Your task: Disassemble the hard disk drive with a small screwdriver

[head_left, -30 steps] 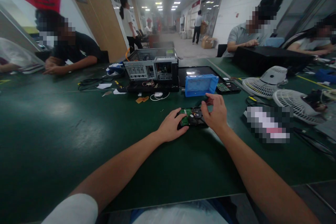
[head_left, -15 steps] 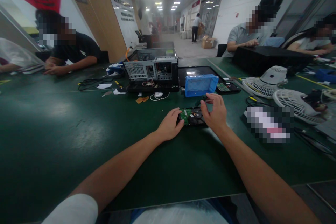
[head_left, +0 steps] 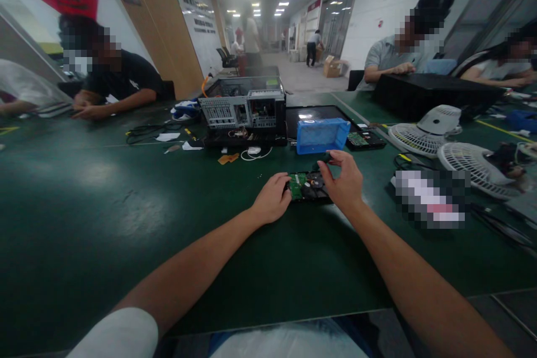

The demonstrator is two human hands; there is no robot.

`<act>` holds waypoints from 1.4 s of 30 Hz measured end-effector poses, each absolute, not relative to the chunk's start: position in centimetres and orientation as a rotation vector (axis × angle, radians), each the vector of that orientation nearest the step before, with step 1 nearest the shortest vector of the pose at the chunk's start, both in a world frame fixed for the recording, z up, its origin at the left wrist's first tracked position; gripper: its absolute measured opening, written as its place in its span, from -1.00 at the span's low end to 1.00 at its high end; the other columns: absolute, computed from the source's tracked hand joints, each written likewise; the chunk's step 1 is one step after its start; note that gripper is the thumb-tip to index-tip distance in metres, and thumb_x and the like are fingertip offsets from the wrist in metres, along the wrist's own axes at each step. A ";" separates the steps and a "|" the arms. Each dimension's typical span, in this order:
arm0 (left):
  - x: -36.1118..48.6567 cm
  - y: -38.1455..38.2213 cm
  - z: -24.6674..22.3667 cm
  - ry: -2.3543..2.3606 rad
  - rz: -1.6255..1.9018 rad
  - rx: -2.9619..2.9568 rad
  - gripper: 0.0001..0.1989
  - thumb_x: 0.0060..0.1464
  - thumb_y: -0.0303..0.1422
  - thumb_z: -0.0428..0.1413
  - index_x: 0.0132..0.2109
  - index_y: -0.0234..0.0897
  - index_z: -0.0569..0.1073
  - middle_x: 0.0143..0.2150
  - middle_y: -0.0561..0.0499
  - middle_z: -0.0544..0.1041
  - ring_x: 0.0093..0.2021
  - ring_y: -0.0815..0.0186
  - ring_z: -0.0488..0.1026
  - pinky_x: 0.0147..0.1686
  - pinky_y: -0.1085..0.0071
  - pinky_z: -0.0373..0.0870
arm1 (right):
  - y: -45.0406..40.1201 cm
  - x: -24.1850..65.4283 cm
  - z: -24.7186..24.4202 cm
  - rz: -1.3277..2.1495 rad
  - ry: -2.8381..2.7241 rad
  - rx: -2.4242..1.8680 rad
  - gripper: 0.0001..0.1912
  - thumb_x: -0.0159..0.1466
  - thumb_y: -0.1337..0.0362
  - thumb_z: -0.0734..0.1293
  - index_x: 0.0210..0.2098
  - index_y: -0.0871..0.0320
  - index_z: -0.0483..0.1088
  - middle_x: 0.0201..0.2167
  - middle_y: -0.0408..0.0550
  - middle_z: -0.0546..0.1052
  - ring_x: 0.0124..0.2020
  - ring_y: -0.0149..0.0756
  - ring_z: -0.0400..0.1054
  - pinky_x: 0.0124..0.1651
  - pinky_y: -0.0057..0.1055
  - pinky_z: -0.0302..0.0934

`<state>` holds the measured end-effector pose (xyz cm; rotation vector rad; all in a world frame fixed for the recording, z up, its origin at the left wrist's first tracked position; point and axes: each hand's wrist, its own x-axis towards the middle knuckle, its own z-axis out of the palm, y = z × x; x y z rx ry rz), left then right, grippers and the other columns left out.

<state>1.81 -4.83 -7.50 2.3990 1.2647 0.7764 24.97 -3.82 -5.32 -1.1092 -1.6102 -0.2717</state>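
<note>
A flat black device (head_left: pixel 310 192) with a green circuit board (head_left: pixel 297 184) on its left part lies on the green table (head_left: pixel 188 251). My left hand (head_left: pixel 273 198) grips its left end, fingers at the far edge and thumb nearer me. Over the right end is my right hand (head_left: pixel 344 178), thumb and fingertips close together around something small and dark, too blurred to name. That hand hides the device's right end. Just beyond stands a blue plastic bin (head_left: pixel 322 136) tipped on its side, its open side facing me.
An open computer case (head_left: pixel 243 111) stands behind, left of the bin. A flat black panel lies behind the bin. White fan parts (head_left: pixel 419 137) and a black box (head_left: pixel 432 92) are at the right. Cables and scraps lie left. People sit across the table.
My right fingertips have shifted slightly left over the device. My left thumb has moved a little closer to its fingers. In the background, a standing person has come into view behind the case.
</note>
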 end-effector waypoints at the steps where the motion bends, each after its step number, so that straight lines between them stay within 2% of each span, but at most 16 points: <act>1: 1.8 -4.8 -7.6 1.269 0.772 2.400 -0.59 0.30 -0.35 -0.05 0.23 -0.35 0.33 0.32 -0.21 0.30 0.35 0.11 0.22 0.38 0.10 0.17 | -3.8 25.0 -5.3 -0.276 -1.606 -1.114 -0.66 0.34 0.11 0.35 0.05 0.09 0.31 -0.03 0.08 0.50 -0.16 -0.16 0.48 -0.08 -0.11 0.46; 6: 1.7 -4.9 -7.5 1.267 0.767 2.400 -0.59 0.30 -0.31 -0.04 0.24 -0.31 0.34 0.31 -0.19 0.31 0.33 0.11 0.24 0.36 0.10 0.19 | -3.9 25.1 -5.3 -0.288 -1.598 -1.125 -0.64 0.35 0.14 0.33 0.08 0.10 0.29 -0.05 0.10 0.49 -0.14 -0.13 0.48 -0.11 -0.10 0.46; 13: 1.7 -5.3 -6.9 1.271 0.759 2.378 -0.57 0.28 -0.31 -0.01 0.24 -0.29 0.33 0.28 -0.19 0.32 0.31 0.08 0.26 0.33 0.07 0.24 | -3.7 25.0 -5.3 -0.297 -1.622 -1.091 -0.63 0.37 0.16 0.29 0.13 0.12 0.27 0.08 0.18 0.48 -0.04 -0.09 0.49 -0.09 -0.08 0.48; 20: 1.8 -5.4 -6.7 1.288 0.788 2.348 -0.60 0.26 -0.29 0.01 0.20 -0.25 0.35 0.18 -0.16 0.36 0.17 0.08 0.37 0.19 0.10 0.40 | -3.8 25.0 -5.4 -0.307 -1.627 -1.112 -0.64 0.39 0.15 0.30 0.13 0.09 0.27 0.08 0.15 0.50 -0.05 -0.11 0.50 -0.01 -0.04 0.45; 24: 1.8 -5.2 -7.0 1.278 0.815 2.365 -0.61 0.24 -0.30 0.03 0.18 -0.27 0.35 0.14 -0.16 0.37 0.15 0.09 0.37 0.20 0.10 0.38 | -3.7 25.0 -5.2 -0.379 -1.692 -1.076 -0.67 0.36 0.19 0.32 0.09 0.08 0.30 0.04 0.13 0.51 0.06 -0.05 0.44 0.10 0.02 0.37; 29: 1.8 -5.1 -7.1 1.281 0.823 2.371 -0.60 0.23 -0.29 0.06 0.19 -0.26 0.36 0.13 -0.16 0.38 0.15 0.08 0.37 0.20 0.09 0.37 | -3.9 24.9 -4.8 -0.376 -1.706 -1.081 -0.67 0.35 0.20 0.32 0.09 0.08 0.32 0.01 0.15 0.49 0.06 -0.03 0.41 0.09 0.03 0.37; 35: 1.8 -5.4 -6.9 1.281 0.808 2.361 -0.59 0.26 -0.24 0.04 0.20 -0.27 0.36 0.15 -0.17 0.36 0.15 0.08 0.38 0.18 0.10 0.39 | -3.9 25.2 -4.7 -0.373 -1.700 -1.051 -0.70 0.36 0.22 0.30 0.07 0.08 0.27 0.11 0.18 0.45 0.15 -0.01 0.37 0.14 0.07 0.33; 37: 1.8 -5.4 -7.0 1.287 0.805 2.357 -0.58 0.26 -0.24 0.04 0.21 -0.26 0.35 0.15 -0.17 0.37 0.14 0.08 0.38 0.17 0.11 0.40 | -3.8 25.3 -4.7 -0.373 -1.703 -1.037 -0.71 0.36 0.23 0.30 0.06 0.08 0.27 0.11 0.17 0.46 0.14 -0.02 0.38 0.13 0.06 0.34; 42: 1.8 -5.4 -6.8 1.272 0.787 2.348 -0.57 0.27 -0.22 0.02 0.22 -0.26 0.35 0.17 -0.16 0.36 0.15 0.08 0.37 0.16 0.12 0.40 | -3.8 25.4 -4.7 -0.376 -1.674 -1.087 -0.70 0.34 0.20 0.33 0.04 0.08 0.30 -0.02 0.15 0.48 0.04 -0.02 0.40 0.03 0.02 0.39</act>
